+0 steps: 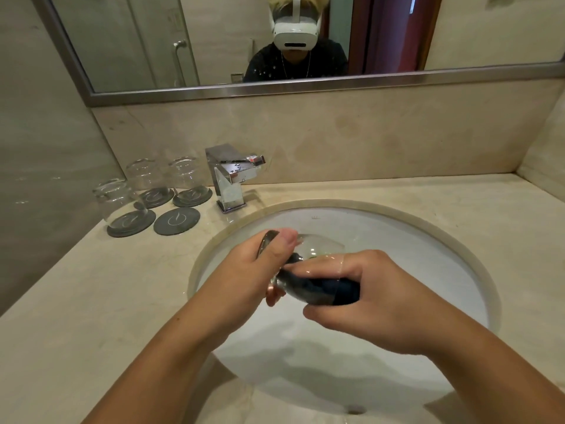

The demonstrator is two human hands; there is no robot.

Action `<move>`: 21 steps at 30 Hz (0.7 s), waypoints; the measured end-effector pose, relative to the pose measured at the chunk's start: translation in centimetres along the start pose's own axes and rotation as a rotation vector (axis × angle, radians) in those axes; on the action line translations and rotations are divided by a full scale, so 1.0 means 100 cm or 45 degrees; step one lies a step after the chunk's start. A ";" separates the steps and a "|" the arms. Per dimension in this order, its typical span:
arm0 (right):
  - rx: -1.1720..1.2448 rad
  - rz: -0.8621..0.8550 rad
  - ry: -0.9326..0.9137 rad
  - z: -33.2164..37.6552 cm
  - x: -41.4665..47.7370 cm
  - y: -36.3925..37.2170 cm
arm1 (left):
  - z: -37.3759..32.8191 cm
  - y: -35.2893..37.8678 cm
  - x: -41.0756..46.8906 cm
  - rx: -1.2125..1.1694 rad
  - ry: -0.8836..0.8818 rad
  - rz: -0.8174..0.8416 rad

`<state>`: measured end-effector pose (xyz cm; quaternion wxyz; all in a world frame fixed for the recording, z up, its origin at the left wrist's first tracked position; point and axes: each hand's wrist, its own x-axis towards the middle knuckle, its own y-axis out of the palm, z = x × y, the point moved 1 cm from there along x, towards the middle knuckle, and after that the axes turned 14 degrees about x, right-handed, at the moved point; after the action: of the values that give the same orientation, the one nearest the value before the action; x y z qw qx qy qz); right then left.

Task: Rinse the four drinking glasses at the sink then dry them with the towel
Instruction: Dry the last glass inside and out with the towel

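Over the white sink (428,223) I hold a clear drinking glass (319,243) on its side. My left hand (263,267) grips its base end. My right hand (376,304) holds a dark blue towel (327,290) that is pushed into the mouth of the glass, and the rim sits over my fingers. Three other clear glasses (117,203) (148,179) (188,175) stand upside down on dark round coasters on the counter at the left.
One dark coaster (176,221) lies bare beside the glasses. A chrome faucet (232,175) stands behind the sink's left side, with no water running from it. A mirror (214,41) hangs above the beige stone counter (458,194), and walls close both sides.
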<state>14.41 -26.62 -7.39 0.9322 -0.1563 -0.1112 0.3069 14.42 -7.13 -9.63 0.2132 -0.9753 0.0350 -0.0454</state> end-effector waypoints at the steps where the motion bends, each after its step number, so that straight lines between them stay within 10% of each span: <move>1: 0.070 0.000 0.059 0.001 0.000 -0.002 | -0.001 0.002 0.000 -0.005 0.005 -0.015; 11: 0.671 0.079 0.346 -0.004 0.000 -0.011 | -0.005 -0.010 -0.006 0.170 0.271 0.113; 21: 0.078 -0.235 0.016 -0.004 -0.001 -0.003 | 0.004 -0.016 0.000 -0.185 -0.051 0.185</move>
<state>14.67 -27.01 -7.63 0.9616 -0.1188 -0.1098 0.2218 14.53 -5.51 -9.31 0.1451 -0.9838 0.1047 -0.0078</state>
